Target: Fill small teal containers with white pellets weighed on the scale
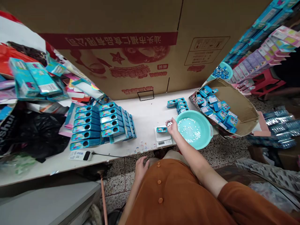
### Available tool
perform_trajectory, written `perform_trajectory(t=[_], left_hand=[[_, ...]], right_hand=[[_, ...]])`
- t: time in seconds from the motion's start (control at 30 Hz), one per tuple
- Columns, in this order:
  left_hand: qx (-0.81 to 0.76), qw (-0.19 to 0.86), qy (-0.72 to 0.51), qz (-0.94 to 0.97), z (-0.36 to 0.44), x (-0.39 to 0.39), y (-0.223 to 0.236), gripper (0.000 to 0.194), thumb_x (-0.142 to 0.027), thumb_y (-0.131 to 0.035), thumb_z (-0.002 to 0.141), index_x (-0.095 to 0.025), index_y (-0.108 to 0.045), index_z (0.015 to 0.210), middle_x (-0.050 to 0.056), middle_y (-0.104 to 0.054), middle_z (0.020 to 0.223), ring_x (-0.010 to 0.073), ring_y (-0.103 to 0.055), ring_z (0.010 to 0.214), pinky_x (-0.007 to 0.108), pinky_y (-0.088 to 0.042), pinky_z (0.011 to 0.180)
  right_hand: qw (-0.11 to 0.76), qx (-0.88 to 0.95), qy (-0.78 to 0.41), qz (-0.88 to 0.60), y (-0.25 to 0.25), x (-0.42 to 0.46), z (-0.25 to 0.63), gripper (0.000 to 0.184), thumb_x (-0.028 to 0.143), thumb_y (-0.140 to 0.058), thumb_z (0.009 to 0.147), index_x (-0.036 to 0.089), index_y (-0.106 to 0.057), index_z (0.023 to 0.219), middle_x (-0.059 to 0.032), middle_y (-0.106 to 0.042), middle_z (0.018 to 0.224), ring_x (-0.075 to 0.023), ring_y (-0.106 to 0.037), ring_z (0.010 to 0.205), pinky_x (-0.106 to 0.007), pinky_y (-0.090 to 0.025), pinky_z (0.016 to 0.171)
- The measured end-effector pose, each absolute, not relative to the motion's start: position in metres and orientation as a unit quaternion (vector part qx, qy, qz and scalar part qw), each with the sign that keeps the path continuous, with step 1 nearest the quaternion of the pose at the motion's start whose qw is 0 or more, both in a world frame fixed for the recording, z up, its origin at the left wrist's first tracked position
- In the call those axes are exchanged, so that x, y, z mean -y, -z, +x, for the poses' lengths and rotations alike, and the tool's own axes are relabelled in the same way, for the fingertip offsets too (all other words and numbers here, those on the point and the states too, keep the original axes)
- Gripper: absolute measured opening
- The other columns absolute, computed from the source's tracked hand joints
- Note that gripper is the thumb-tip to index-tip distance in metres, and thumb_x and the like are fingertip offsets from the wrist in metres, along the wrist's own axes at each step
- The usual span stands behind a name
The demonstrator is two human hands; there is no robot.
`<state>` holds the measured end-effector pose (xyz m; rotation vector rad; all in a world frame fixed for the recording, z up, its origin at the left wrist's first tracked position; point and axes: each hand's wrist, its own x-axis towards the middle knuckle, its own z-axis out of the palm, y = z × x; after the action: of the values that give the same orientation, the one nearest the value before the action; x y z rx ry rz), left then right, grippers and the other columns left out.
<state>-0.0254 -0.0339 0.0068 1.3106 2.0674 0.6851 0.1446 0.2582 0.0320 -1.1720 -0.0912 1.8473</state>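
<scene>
My right hand [172, 127] is cupped palm up around several small white tablets [169, 124], between a white digital scale [163, 143] and a turquoise basin [207, 126]. More of these white pieces lie scattered over the basin's bottom. On the scale's plate rests one small blue box [161, 129] with a dark round opening in its face. Down by my lap, away from the table, my left hand [140, 168] hangs with its fingers loosely apart and nothing in it.
Blue boxes [117, 122] stand in rows on the left of the white table [145, 115]. Others [179, 104] sit behind the basin. A carton [246, 115] of blue boxes is at right. A large brown carton [131, 25] walls the back. A phone-like device [81, 155] has a cable.
</scene>
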Motion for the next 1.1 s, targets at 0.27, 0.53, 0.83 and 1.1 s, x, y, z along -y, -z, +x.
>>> perform_trajectory(t=[0.27, 0.53, 0.83, 1.1], left_hand=[[-0.797, 0.286, -0.265, 0.462, -0.026, 0.042, -0.006, 0.041, -0.053, -0.045, 0.081, -0.018, -0.063, 0.093, 0.013, -0.065, 0.097, 0.0338, -0.059, 0.095, 0.054, -0.048, 0.089], [-0.799, 0.302, -0.264, 0.448, -0.029, 0.043, -0.004, 0.042, -0.053, -0.044, 0.082, -0.017, -0.062, 0.096, 0.013, -0.064, 0.101, 0.0324, -0.057, 0.098, 0.050, -0.045, 0.091], [-0.798, 0.321, -0.263, 0.437, -0.030, 0.038, -0.006, 0.044, -0.054, -0.045, 0.081, -0.017, -0.062, 0.097, 0.013, -0.064, 0.103, 0.0328, -0.056, 0.100, 0.051, -0.044, 0.092], [-0.802, 0.328, -0.254, 0.429, -0.030, 0.034, -0.007, 0.045, -0.055, -0.044, 0.080, -0.017, -0.062, 0.097, 0.013, -0.064, 0.103, 0.0328, -0.057, 0.099, 0.050, -0.045, 0.091]], right_hand=[[0.468, 0.026, -0.719, -0.514, -0.028, -0.252, 0.125, 0.034, 0.033, -0.046, 0.089, 0.018, -0.043, 0.058, 0.0004, -0.049, 0.050, -0.0111, -0.053, 0.053, -0.023, -0.040, 0.051], [0.472, 0.128, -0.676, -0.550, -0.021, -0.247, 0.122, 0.040, 0.043, -0.051, 0.085, 0.017, -0.050, 0.055, -0.0026, -0.056, 0.052, -0.0117, -0.055, 0.054, -0.023, -0.045, 0.056], [0.459, 0.169, -0.663, -0.567, -0.024, -0.244, 0.121, 0.045, 0.043, -0.046, 0.087, 0.016, -0.053, 0.052, -0.0038, -0.057, 0.051, -0.0116, -0.055, 0.052, -0.023, -0.043, 0.055], [0.456, 0.209, -0.658, -0.562, -0.025, -0.236, 0.120, 0.047, 0.051, -0.048, 0.084, 0.016, -0.054, 0.053, -0.0050, -0.059, 0.053, -0.0136, -0.058, 0.056, -0.026, -0.047, 0.062]])
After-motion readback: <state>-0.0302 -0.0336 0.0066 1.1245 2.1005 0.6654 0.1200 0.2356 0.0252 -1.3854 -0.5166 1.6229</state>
